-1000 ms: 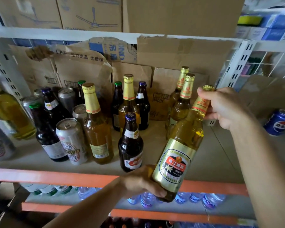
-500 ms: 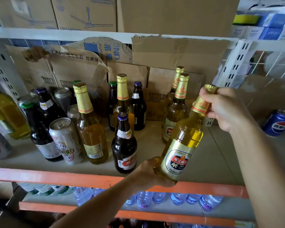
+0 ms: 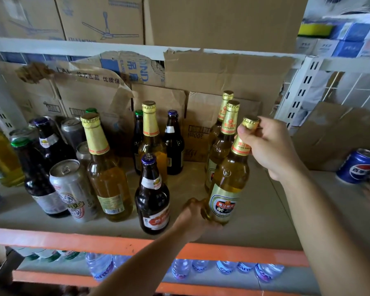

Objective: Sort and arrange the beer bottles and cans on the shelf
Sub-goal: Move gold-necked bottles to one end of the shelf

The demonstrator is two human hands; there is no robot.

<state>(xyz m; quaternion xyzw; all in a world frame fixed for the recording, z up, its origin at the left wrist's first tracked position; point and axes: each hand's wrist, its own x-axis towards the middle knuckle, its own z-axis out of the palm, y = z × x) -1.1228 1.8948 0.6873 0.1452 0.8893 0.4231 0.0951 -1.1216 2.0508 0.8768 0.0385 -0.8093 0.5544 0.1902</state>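
Head view, centre right: right hand [image 3: 269,146] fingers clamp the neck of a bottle [image 3: 228,189], left hand [image 3: 192,216] fingers curl round its base, at the shelf [image 3: 265,227] front before a matching pair [image 3: 221,146]; placing seems underway, and next it needs standing upright and releasing

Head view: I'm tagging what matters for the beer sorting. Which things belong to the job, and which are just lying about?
Job: gold-label bottle, held by left hand and right hand; two matching bottles behind it; brown bottle; silver can; shelf.
Lying about: blue soda can; cardboard boxes; water bottles below.
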